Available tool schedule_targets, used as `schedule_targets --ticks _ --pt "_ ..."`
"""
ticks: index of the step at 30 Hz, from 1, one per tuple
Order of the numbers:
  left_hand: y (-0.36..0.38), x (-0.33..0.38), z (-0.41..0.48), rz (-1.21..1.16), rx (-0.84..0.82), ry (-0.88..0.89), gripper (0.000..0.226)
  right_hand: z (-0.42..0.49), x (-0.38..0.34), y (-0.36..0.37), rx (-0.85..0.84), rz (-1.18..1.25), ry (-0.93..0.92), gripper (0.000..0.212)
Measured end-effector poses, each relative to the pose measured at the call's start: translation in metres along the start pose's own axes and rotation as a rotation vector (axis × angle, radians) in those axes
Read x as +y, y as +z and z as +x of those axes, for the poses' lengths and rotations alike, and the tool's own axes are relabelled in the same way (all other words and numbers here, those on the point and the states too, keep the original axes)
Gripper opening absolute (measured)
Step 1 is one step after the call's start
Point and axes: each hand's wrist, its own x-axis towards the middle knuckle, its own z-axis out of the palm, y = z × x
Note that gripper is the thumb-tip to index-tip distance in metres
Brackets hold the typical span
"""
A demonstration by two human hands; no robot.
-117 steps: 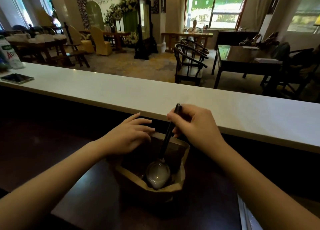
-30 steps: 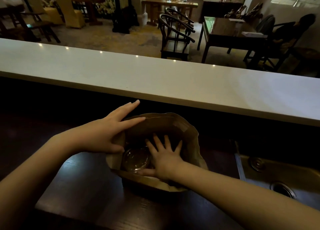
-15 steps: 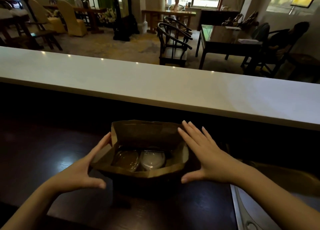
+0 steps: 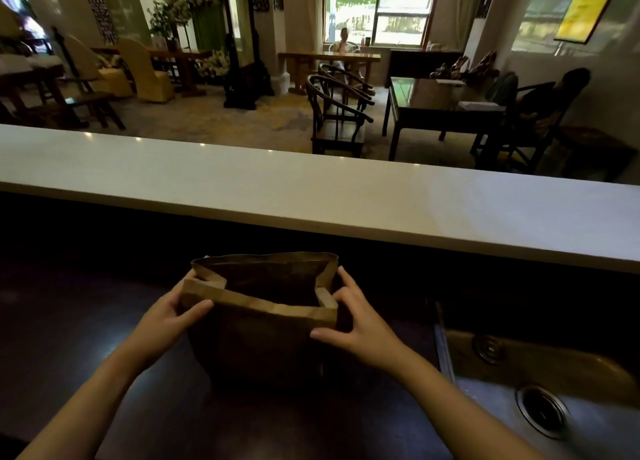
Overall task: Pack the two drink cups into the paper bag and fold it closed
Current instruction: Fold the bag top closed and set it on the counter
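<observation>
Paper bag (image 4: 258, 335) is standing upright on the dark wooden worktop (image 4: 69, 338), just below the long pale counter ledge (image 4: 311, 196), with its mouth still open and its interior too dark for the cups to be made out. Starting at the left, the left forearm is reaching in from the lower left corner and angling up toward the bag. The left hand (image 4: 166, 316) is pinching the bag's top left corner, with the thumb (image 4: 198, 308) lying across the near panel and the fingers tucked behind the folded-in side gusset. Across the middle, the near top edge is running as a lighter brown band from one hand to the other, while the far panel is rising higher behind it. On the right, the right hand (image 4: 360, 324) is gripping the top right corner, its thumb pressing the near face below the rim and its fingers curling around the side. The right forearm is extending back toward the lower right. Farther right, a steel sink (image 4: 540, 383) is sitting recessed in the worktop, well apart from the bag.
</observation>
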Motion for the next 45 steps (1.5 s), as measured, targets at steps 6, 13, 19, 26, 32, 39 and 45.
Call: schedule_targets --ticks 6,13,19,26,32,39,45 --pt "0.018 0.003 0.015 -0.272 0.167 -0.014 0.023 0.023 -0.010 -0.011 0.032 0.135 0.021 0.014" --pt "0.032 0.015 0.031 -0.456 0.204 0.057 0.016 0.034 -0.018 -0.019 0.251 0.296 -0.042 0.021" --pt "0.060 0.030 0.049 -0.473 0.235 0.070 0.014 0.036 -0.015 -0.033 0.508 0.394 -0.055 0.015" --pt "0.106 0.035 0.057 -0.528 0.171 0.021 0.013 0.017 0.005 -0.056 0.724 0.286 -0.094 0.012" --pt "0.112 0.032 0.058 -0.386 -0.003 0.053 0.014 -0.004 0.027 -0.078 0.483 0.163 0.084 0.008" --pt "0.109 0.034 0.054 -0.294 -0.026 0.151 0.007 -0.016 0.031 -0.089 0.297 0.124 0.003 0.011" --pt "0.130 0.039 0.058 -0.359 0.158 0.169 0.014 -0.006 0.020 -0.088 0.496 0.279 -0.071 0.009"
